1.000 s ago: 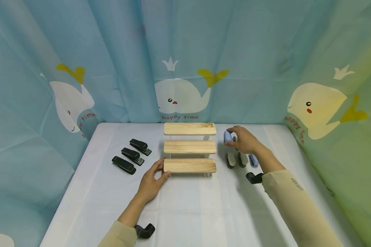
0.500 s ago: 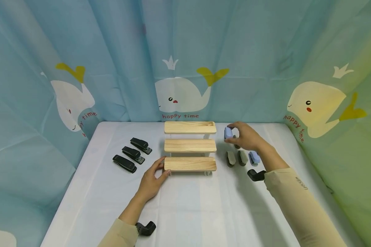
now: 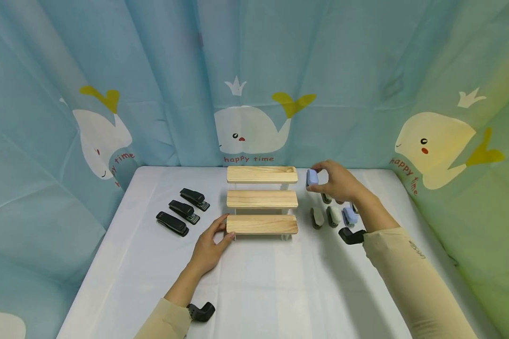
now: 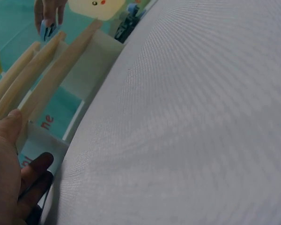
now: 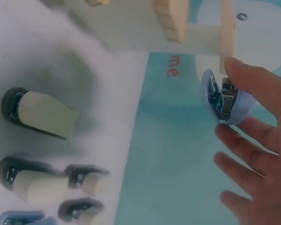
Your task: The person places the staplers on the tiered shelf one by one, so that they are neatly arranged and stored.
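My right hand (image 3: pixel 337 182) pinches a small light-blue stapler (image 3: pixel 312 178) between thumb and fingers. It is held above the table, just right of the stand's top tier; in the right wrist view, the stapler's (image 5: pixel 225 98) metal underside shows. At the left end of the three-tier wooden display stand (image 3: pixel 262 224), my left hand (image 3: pixel 207 249) holds the bottom plank, thumb in front and a finger behind. The left wrist view shows that thumb against the plank (image 4: pixel 56 77), with other fingers lower beside the white support.
Several small staplers stand right of the stand, including a grey one (image 3: pixel 317 217), a pale one (image 3: pixel 333 216) and a blue one (image 3: pixel 349 216). Three black staplers (image 3: pixel 181 212) lie in a slanted row on the left. A whale-print curtain (image 3: pixel 254 61) surrounds the white table (image 3: pixel 254 292).
My right hand has lifted the blue stapler slightly up and back, uncovering more of the staplers beneath it. The left hand stays at the stand's end.
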`<move>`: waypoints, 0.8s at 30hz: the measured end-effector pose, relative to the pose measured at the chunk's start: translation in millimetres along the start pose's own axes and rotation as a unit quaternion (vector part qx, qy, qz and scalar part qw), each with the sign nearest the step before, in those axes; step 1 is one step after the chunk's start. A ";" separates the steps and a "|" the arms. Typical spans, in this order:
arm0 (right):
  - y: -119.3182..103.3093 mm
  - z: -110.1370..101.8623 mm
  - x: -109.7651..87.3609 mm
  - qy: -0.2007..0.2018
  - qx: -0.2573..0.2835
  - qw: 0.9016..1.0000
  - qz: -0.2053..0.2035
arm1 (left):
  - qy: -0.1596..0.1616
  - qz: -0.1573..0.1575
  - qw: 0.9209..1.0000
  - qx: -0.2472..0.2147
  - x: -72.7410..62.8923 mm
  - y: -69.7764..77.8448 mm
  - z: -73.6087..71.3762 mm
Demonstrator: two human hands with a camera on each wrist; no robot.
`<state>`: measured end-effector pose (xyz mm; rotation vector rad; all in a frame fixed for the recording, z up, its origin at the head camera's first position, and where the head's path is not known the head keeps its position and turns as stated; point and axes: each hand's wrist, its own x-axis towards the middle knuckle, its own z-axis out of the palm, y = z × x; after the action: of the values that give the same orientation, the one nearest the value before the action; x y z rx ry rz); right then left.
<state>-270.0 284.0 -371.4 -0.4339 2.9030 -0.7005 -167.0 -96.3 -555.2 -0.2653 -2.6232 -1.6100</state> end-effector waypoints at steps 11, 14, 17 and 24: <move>-13.5 -5.9 4.1 0.015 0.005 1.000 -0.012 | -0.002 0.001 1.000 -0.007 -0.2 1.2 -1.0; -17.1 -6.4 5.2 0.020 0.007 1.000 -0.016 | -0.001 0.005 1.000 -0.007 -0.2 0.3 -0.8; -20.1 -6.9 6.4 0.022 0.012 0.999 -0.019 | 0.000 0.007 1.000 -0.006 -0.1 -0.2 -0.5; -26.0 -7.2 8.3 0.025 0.007 0.999 -0.021 | 0.003 0.006 1.000 0.002 0.3 -0.8 -0.4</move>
<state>-272.8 262.4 -353.4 -0.4844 2.9409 -0.7486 -167.5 -97.0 -555.7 -0.2756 -2.6141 -1.5997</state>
